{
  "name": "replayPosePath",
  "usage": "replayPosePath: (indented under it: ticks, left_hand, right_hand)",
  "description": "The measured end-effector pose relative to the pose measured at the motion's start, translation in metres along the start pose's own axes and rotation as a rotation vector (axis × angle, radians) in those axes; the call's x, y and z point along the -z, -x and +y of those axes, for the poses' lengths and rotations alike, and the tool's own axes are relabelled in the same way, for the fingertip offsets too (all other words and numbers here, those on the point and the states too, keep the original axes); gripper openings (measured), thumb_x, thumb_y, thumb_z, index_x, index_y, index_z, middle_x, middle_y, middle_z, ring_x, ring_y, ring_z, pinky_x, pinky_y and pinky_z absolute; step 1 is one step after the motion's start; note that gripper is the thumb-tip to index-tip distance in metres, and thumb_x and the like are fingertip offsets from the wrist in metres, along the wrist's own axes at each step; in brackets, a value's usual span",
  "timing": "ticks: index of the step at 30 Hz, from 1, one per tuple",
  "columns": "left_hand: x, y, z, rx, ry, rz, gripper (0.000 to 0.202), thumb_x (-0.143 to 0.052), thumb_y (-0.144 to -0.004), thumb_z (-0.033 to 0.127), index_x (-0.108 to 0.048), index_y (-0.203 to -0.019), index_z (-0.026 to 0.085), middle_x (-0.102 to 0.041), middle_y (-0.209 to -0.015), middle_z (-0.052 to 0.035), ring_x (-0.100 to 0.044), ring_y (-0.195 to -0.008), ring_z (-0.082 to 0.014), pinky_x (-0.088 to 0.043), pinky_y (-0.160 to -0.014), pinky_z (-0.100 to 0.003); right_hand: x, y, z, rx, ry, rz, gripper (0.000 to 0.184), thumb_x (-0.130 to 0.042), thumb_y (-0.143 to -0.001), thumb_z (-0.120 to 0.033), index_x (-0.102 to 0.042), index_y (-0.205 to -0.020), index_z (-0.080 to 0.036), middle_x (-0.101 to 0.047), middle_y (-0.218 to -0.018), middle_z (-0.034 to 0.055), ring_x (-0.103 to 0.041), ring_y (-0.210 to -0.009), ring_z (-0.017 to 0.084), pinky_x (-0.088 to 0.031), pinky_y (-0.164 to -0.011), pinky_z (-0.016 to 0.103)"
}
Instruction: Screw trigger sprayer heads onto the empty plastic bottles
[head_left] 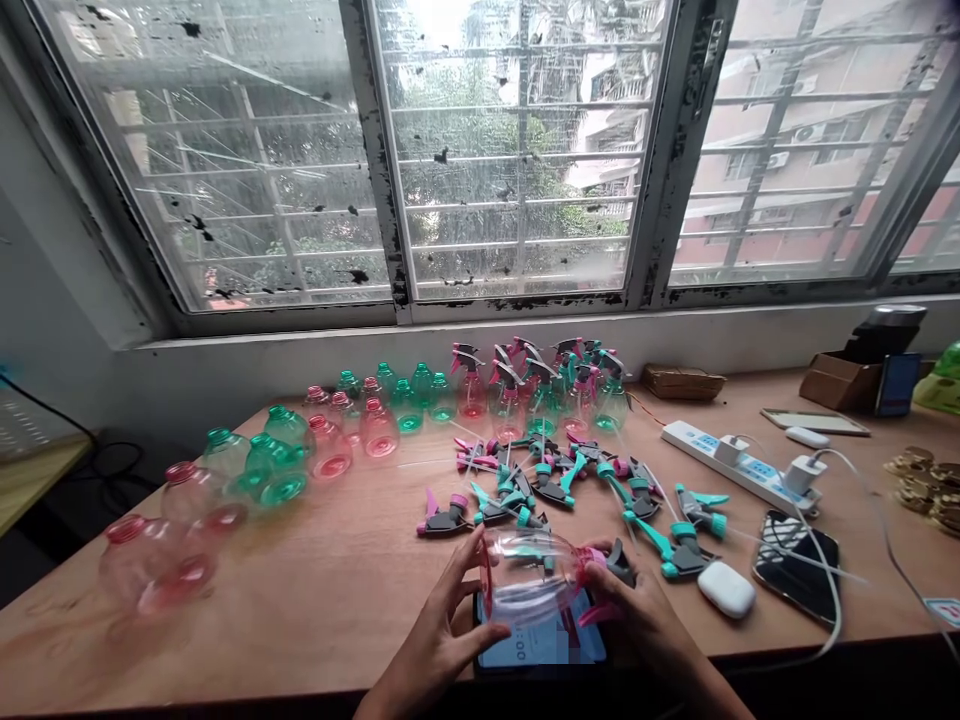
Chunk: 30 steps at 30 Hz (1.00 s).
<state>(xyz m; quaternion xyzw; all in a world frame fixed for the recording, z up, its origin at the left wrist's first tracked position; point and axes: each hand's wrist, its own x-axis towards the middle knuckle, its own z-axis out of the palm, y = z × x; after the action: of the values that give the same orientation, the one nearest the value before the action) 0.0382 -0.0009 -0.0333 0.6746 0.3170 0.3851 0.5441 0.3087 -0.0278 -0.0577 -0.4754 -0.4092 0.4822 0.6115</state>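
Observation:
A clear plastic spray bottle with a pink base (529, 575) lies on its side between my hands, near the table's front edge. My left hand (442, 625) cups its base end, fingers curled round it. At the neck end my right hand (637, 620) grips a pink and grey trigger sprayer head (607, 565) fitted to the bottle. Beneath the bottle lies a phone with a lit screen (544, 645). Several loose trigger heads (555, 480), pink and teal, lie scattered just beyond.
Empty pink and green bottles (277, 465) stand at the left and back. Bottles with sprayers fitted (540, 390) stand by the window. A white power strip (739, 465), a dark phone on a cable (795, 565), a white earbud case (726, 588) and small boxes (836, 380) occupy the right.

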Motion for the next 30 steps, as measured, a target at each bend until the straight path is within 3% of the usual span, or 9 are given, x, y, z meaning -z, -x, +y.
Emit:
replayPosePath:
  ticks: [3, 8, 13, 16, 19, 22, 27, 30]
  left_hand:
    - [0.001, 0.000, -0.001, -0.033, -0.056, -0.012, 0.080, -0.071, -0.090, 0.039, -0.025, -0.154, 0.044, -0.043, -0.154, -0.0061, -0.052, -0.132, -0.0299, -0.042, -0.113, -0.046]
    - [0.002, 0.001, 0.004, -0.038, -0.036, -0.056, 0.095, -0.080, -0.080, 0.043, -0.021, -0.155, 0.045, -0.032, -0.163, -0.0027, -0.043, -0.140, -0.0328, -0.034, -0.119, -0.047]
    - [0.001, 0.003, 0.002, -0.047, -0.082, -0.037, 0.087, -0.077, -0.082, 0.044, -0.025, -0.152, 0.049, -0.026, -0.166, 0.0011, -0.036, -0.145, -0.0333, -0.033, -0.119, -0.047]
    - [0.000, 0.003, -0.002, -0.073, -0.079, -0.065, 0.081, -0.070, -0.090, 0.042, -0.020, -0.153, 0.051, -0.026, -0.165, 0.0003, -0.040, -0.144, -0.0314, -0.036, -0.118, -0.047]
    - [-0.001, 0.003, -0.004, -0.091, -0.053, -0.102, 0.091, -0.071, -0.089, 0.042, -0.008, -0.155, 0.050, -0.023, -0.166, -0.0020, -0.039, -0.145, -0.0314, -0.033, -0.119, -0.048]
    - [-0.001, 0.002, -0.004, -0.091, -0.055, -0.103, 0.103, -0.077, -0.083, 0.044, -0.004, -0.156, 0.045, -0.017, -0.168, -0.0049, -0.029, -0.150, -0.0339, -0.027, -0.121, -0.050]
    - [-0.001, 0.004, -0.008, -0.157, -0.199, -0.083, 0.085, -0.064, -0.094, 0.042, -0.008, -0.157, 0.041, -0.012, -0.169, -0.0047, -0.013, -0.154, -0.0317, -0.014, -0.124, -0.053]
    - [-0.004, 0.006, -0.008, -0.178, -0.205, -0.073, 0.078, -0.055, -0.099, 0.042, -0.004, -0.157, 0.041, -0.011, -0.169, -0.0057, -0.016, -0.154, -0.0309, -0.013, -0.124, -0.054]
  right_hand:
    - [-0.001, 0.000, 0.000, -0.005, 0.001, 0.005, 0.047, -0.082, -0.068, -0.056, -0.068, -0.091, -0.018, -0.068, -0.070, 0.0004, -0.061, -0.063, 0.020, -0.046, -0.058, 0.028]
    - [0.000, 0.001, -0.004, -0.014, 0.064, -0.056, 0.047, -0.082, -0.068, -0.056, -0.067, -0.090, -0.018, -0.067, -0.064, -0.0009, -0.059, -0.059, 0.019, -0.044, -0.057, 0.028]
    - [0.003, 0.000, -0.003, -0.019, 0.065, -0.092, 0.041, -0.081, -0.072, -0.052, -0.067, -0.091, -0.018, -0.067, -0.067, -0.0015, -0.059, -0.061, 0.018, -0.044, -0.059, 0.028]
    - [0.004, -0.001, 0.000, -0.013, 0.035, -0.081, 0.040, -0.081, -0.074, -0.051, -0.067, -0.093, -0.018, -0.068, -0.069, -0.0022, -0.059, -0.063, 0.017, -0.044, -0.060, 0.027]
    - [0.006, 0.000, 0.002, -0.029, 0.033, -0.107, 0.039, -0.080, -0.076, -0.049, -0.066, -0.095, -0.018, -0.069, -0.070, -0.0016, -0.059, -0.065, 0.017, -0.044, -0.062, 0.027]
    - [0.007, 0.000, 0.003, -0.032, 0.049, -0.123, 0.038, -0.083, -0.074, -0.046, -0.066, -0.094, -0.018, -0.069, -0.074, -0.0007, -0.061, -0.069, 0.019, -0.046, -0.064, 0.028]
    - [0.006, -0.001, 0.005, -0.035, 0.026, -0.097, 0.039, -0.084, -0.073, -0.047, -0.067, -0.093, -0.018, -0.067, -0.071, -0.0022, -0.058, -0.065, 0.016, -0.045, -0.062, 0.026]
    - [0.006, -0.002, 0.006, -0.042, 0.027, -0.101, 0.040, -0.084, -0.072, -0.048, -0.067, -0.091, -0.018, -0.064, -0.066, -0.0038, -0.055, -0.060, 0.014, -0.042, -0.059, 0.025]
